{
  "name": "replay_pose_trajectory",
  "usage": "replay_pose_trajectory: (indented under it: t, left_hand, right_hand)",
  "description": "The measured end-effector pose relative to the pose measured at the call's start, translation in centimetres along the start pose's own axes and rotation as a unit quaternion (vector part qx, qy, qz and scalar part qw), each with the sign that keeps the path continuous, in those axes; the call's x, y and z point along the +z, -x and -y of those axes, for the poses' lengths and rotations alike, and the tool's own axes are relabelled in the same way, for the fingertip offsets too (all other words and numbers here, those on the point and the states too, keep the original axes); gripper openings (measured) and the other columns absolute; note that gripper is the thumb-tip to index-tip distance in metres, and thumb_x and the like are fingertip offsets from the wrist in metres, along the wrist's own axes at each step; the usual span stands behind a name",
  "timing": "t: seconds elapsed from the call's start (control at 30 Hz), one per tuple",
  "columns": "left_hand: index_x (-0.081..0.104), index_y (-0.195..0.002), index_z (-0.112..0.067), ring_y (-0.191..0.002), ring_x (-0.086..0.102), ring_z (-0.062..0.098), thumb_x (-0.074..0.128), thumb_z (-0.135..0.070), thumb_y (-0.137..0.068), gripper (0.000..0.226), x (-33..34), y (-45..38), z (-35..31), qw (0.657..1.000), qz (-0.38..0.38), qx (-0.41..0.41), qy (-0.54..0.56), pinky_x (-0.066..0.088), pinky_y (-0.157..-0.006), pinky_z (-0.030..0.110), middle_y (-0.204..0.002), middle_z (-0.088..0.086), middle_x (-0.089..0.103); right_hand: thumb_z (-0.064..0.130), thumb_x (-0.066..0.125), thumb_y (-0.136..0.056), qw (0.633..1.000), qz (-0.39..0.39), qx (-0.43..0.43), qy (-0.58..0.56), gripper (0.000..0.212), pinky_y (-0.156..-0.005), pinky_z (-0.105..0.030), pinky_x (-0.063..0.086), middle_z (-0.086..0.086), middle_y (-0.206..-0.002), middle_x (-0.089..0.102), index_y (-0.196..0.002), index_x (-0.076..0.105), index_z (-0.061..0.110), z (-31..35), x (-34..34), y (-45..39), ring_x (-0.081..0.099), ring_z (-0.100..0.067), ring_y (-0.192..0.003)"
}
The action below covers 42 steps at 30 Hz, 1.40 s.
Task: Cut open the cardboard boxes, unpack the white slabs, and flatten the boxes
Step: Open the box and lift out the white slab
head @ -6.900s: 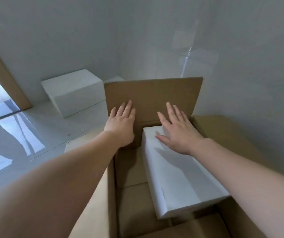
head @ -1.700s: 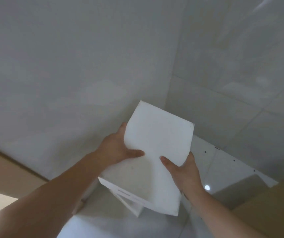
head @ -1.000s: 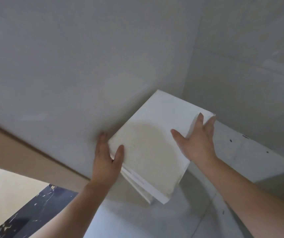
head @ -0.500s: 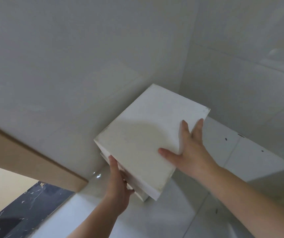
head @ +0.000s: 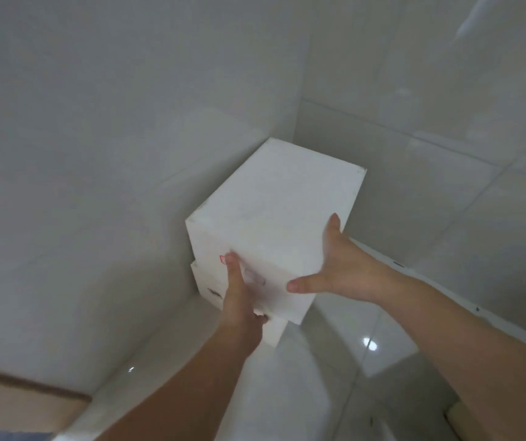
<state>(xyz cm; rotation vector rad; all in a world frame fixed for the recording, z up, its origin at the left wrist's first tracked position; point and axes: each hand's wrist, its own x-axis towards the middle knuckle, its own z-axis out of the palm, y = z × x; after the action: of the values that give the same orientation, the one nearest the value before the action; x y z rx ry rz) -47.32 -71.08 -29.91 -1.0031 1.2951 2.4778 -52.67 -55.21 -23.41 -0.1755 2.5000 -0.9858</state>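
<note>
The top white slab [head: 274,224] sits stacked on a lower white slab [head: 210,284] in the wall corner on the floor [head: 303,377]. The left hand [head: 239,310], at 7 o'clock, has its grip spread flat on the near face; the right hand [head: 341,268], at 4 o'clock, lies spread open against the side

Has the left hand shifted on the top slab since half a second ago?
Yes. The left hand has moved from the stack's wall-side edge to its front face; the wall corner stays behind.

plain white slab [head: 274,218], glossy white floor [head: 303,393]
</note>
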Motion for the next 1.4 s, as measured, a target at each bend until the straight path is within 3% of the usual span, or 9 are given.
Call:
replay_pose_trajectory:
  t: [0.1, 0.2, 0.33, 0.53, 0.67, 0.8, 1.03, 1.23, 1.4]
  left_hand:
    - [0.053, -0.126, -0.038, -0.117, 0.055, 0.023, 0.045, -0.096, -0.034, 0.109, 1.7, -2.2, -0.6, 0.999, 0.028, 0.007, -0.025, 0.037, -0.102, 0.054, -0.131, -0.006, 0.057]
    - [0.049, -0.133, -0.039, -0.121, 0.053, 0.024, 0.036, -0.095, -0.057, 0.094, 3.4, -4.6, -1.1, 0.998, 0.054, 0.001, -0.027, 0.035, -0.105, 0.055, -0.134, -0.005, 0.055]
    - [0.048, -0.133, -0.037, -0.118, 0.054, 0.02, 0.038, -0.09, -0.065, 0.087, 5.8, -6.9, -1.1, 0.996, 0.086, -0.002, 0.007, 0.035, -0.105, 0.054, -0.132, -0.007, 0.057]
    - [0.037, -0.141, -0.027, -0.13, 0.042, 0.016, 0.036, -0.094, -0.046, 0.116, 6.3, -8.6, 0.2, 0.991, 0.037, 0.049, -0.116, 0.029, -0.111, 0.043, -0.141, -0.006, 0.046]
    - [0.029, -0.141, -0.01, -0.124, 0.045, 0.027, 0.044, -0.084, -0.056, 0.114, 4.0, -6.9, 2.4, 0.919, 0.056, 0.143, -0.362, 0.036, -0.1, 0.034, -0.143, 0.012, 0.042]
    - [-0.013, -0.145, 0.004, -0.146, 0.0, 0.03, 0.075, -0.057, -0.067, 0.133, 5.3, -7.9, 4.8, 0.832, -0.006, 0.152, -0.534, 0.012, -0.118, 0.04, -0.156, 0.023, -0.008]
    - [-0.02, -0.139, 0.013, -0.145, -0.007, 0.032, 0.066, -0.056, -0.078, 0.126, 8.3, -9.8, 5.8, 0.796, -0.117, 0.142, -0.576, 0.014, -0.116, 0.045, -0.154, 0.028, -0.011]
    - [-0.014, -0.14, 0.014, -0.145, 0.005, 0.036, 0.074, -0.05, -0.072, 0.128, 7.7, -10.3, 5.5, 0.784, -0.113, 0.161, -0.589, 0.019, -0.116, 0.042, -0.153, 0.03, -0.001]
    - [-0.008, -0.141, 0.013, -0.143, 0.016, 0.034, 0.079, -0.043, -0.069, 0.126, 6.9, -10.2, 5.2, 0.783, -0.098, 0.162, -0.593, 0.022, -0.115, 0.04, -0.153, 0.028, 0.011]
  right_hand:
    - [0.061, 0.086, -0.04, 1.0, 0.0, 0.022, 0.013, 0.165, -0.118, -0.041, 0.017, -0.011, -0.16, -0.013, -0.14, -0.036, 0.016, -0.1, -1.7, -2.1, -0.001, -0.021, -0.147]
    - [0.049, 0.088, -0.052, 0.998, -0.051, 0.026, 0.001, 0.153, -0.118, -0.039, 0.018, -0.011, -0.16, -0.002, -0.144, -0.029, 0.014, -0.7, -3.2, -4.2, 0.003, -0.021, -0.147]
    - [0.052, 0.086, -0.055, 0.994, -0.097, 0.037, 0.032, 0.147, -0.099, -0.021, 0.027, -0.007, -0.158, 0.018, -0.148, -0.02, 0.013, -0.8, -5.0, -6.5, 0.022, -0.022, -0.142]
    - [0.054, 0.086, -0.054, 0.995, -0.091, 0.044, 0.024, 0.146, -0.092, -0.024, 0.029, -0.005, -0.157, 0.019, -0.148, -0.02, 0.019, -0.6, -5.2, -7.1, 0.025, -0.022, -0.141]
    - [0.057, 0.082, -0.059, 0.994, -0.078, 0.047, 0.057, 0.141, -0.092, -0.025, 0.029, -0.005, -0.156, 0.023, -0.148, -0.021, 0.02, -0.2, -5.5, -6.2, 0.028, -0.023, -0.14]
    - [0.067, 0.073, -0.063, 0.984, -0.095, 0.043, 0.147, 0.13, -0.099, -0.036, 0.038, -0.014, -0.153, 0.022, -0.151, -0.011, 0.022, 0.4, -5.1, -5.4, 0.035, -0.032, -0.134]
    - [0.066, 0.071, -0.067, 0.979, -0.12, 0.027, 0.164, 0.128, -0.11, -0.039, 0.031, -0.02, -0.158, -0.003, -0.15, -0.014, 0.019, -0.3, -3.7, -5.0, 0.022, -0.032, -0.142]
    - [0.068, 0.071, -0.065, 0.97, -0.119, 0.043, 0.209, 0.131, -0.114, -0.05, 0.024, -0.026, -0.155, 0.004, -0.15, -0.014, 0.015, 0.2, -3.7, -5.2, 0.008, -0.036, -0.145]
    - [0.069, 0.068, -0.068, 0.964, -0.135, 0.041, 0.224, 0.128, -0.117, -0.051, 0.011, -0.027, -0.155, -0.014, -0.149, -0.017, 0.018, -0.2, -2.9, -5.1, -0.007, -0.037, -0.145]
